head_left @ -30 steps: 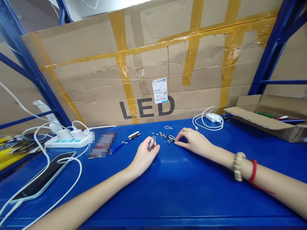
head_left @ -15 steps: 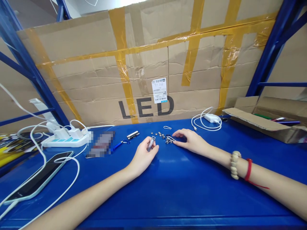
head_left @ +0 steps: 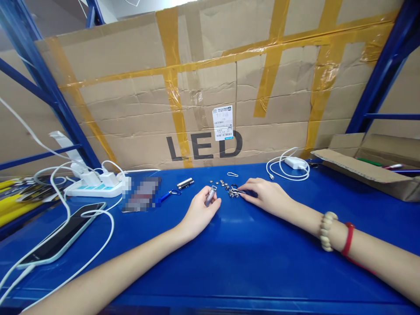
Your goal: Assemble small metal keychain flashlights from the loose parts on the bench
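Note:
My left hand rests on the blue tabletop with its fingers wrapped round a small silver metal tube that stands tilted. My right hand lies just to the right, its fingertips pinched on small metal pieces in a cluster of button-shaped parts; what exactly they pinch is too small to name. A bead bracelet and a red cord sit on my right wrist. Another silver tube lies farther back on the left, beside a blue keyring clip.
A large taped cardboard box marked LED walls the back. A white power strip with chargers, cables and a phone lie at the left. A white charger with cable and an open cardboard box sit at the right.
My right hand has shifted a little left over the small parts, then closed its fingertips on them. My left hand keeps the silver tube in place. The camera view moved slightly.

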The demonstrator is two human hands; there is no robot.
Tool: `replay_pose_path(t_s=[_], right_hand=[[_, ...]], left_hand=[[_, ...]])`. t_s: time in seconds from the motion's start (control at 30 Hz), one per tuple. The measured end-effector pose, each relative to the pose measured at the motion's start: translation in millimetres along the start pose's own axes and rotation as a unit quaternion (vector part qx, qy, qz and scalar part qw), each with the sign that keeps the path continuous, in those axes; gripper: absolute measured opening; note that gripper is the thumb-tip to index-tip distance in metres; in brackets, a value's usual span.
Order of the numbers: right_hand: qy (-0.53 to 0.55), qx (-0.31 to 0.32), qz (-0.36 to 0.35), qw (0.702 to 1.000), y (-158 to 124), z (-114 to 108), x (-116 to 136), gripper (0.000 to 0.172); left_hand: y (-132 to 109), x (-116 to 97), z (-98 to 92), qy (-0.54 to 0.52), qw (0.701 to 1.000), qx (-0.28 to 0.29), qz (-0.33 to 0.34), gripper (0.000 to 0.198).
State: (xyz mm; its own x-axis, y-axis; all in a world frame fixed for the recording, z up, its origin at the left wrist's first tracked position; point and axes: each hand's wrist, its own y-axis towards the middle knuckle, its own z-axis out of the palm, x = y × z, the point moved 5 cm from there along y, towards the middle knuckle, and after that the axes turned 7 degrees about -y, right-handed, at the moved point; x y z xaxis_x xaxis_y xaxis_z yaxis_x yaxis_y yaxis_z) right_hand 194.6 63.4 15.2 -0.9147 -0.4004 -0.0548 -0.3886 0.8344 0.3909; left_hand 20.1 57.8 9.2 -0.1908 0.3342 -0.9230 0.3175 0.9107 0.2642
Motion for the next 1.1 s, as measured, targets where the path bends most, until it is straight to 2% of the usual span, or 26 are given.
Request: replay_pose_path(t_s=[0.2,0.47,0.6,0.77,0.93,1.0,1.1], right_hand=[[-0.025,-0.008,-0.032,0.999,0,-1,2,0.021],[0.048,-0.002,0.025,0.999,2,-2,-2,0.015],[0.076,-0.048,0.024,0.996,0,-9,2,0.015],[0.156,-0.156,-0.071,0.973,-8,-23,22,0.018],[0.175,-0.164,-0.169,0.956,-15,-24,41,0.016],[0.175,-0.159,-0.176,0.956,-16,-24,43,0.014],[0.163,-0.158,-0.141,0.964,-17,-24,43,0.020]], left_hand=[[0,1,0.2,0.003,1.000,0.006,-0.004,0.013],[0,3,0.7,0.003,1.000,0.013,-0.006,0.014],[-1,3,0.5,0.001,1.000,0.014,-0.007,0.018],[-4,-3,0.8,-0.013,1.000,0.017,0.009,0.026],[-5,-10,2.5,-0.058,0.997,0.014,0.040,0.026],[-6,-11,3.1,-0.050,0.997,0.014,0.054,0.028],[-7,-12,2.9,-0.015,0.997,0.015,0.078,0.026]])
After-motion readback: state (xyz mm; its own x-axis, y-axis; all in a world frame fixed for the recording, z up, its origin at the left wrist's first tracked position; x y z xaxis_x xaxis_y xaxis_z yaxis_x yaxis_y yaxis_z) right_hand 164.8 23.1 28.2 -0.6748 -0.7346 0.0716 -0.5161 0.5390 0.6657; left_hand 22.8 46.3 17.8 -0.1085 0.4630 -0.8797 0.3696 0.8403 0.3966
